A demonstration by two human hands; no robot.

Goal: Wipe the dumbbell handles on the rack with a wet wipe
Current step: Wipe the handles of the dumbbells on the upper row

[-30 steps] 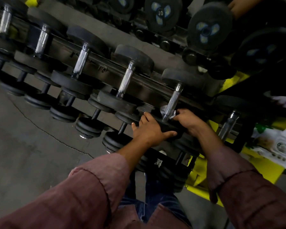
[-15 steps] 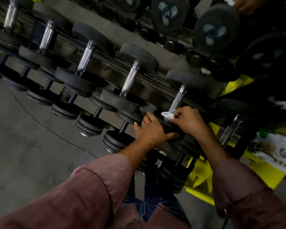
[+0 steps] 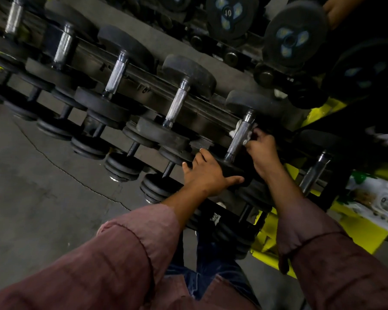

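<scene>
Fingers (image 3: 255, 136) of the right hand (image 3: 263, 151) curl around a white wet wipe (image 3: 246, 138) and press it against the knurled steel handle (image 3: 239, 137) of one dumbbell, near the handle's upper half. A scrap of the wipe also shows on the far side of the handle, so it seems wrapped partly round the bar. The left hand (image 3: 207, 173) lies on the near rubber head (image 3: 232, 170) of the same dumbbell, just below the handle, with fingers spread over the top and the thumb stretched along the head's front edge. The two hands are apart, one on each side of the handle's lower end. Both forearms come out of rolled maroon sleeves (image 3: 130, 249).

This dumbbell sits on the middle tier of the dumbbell rack (image 3: 143, 86). Left of the handle, along the same tier, stand more dumbbells with bare steel handles, the closest (image 3: 176, 106) and the next (image 3: 115, 76) both untouched. Right of the handle another steel bar (image 3: 314, 173) leans by the rack's yellow frame (image 3: 358, 231). Above the handle, on the upper tier, round dumbbell ends face outward, one marked 10 (image 3: 229, 13). Below the handle, smaller black dumbbells (image 3: 123, 164) fill the lower tier over a cracked concrete floor (image 3: 43, 186). Blue jeans (image 3: 202, 276) show between the sleeves.
</scene>
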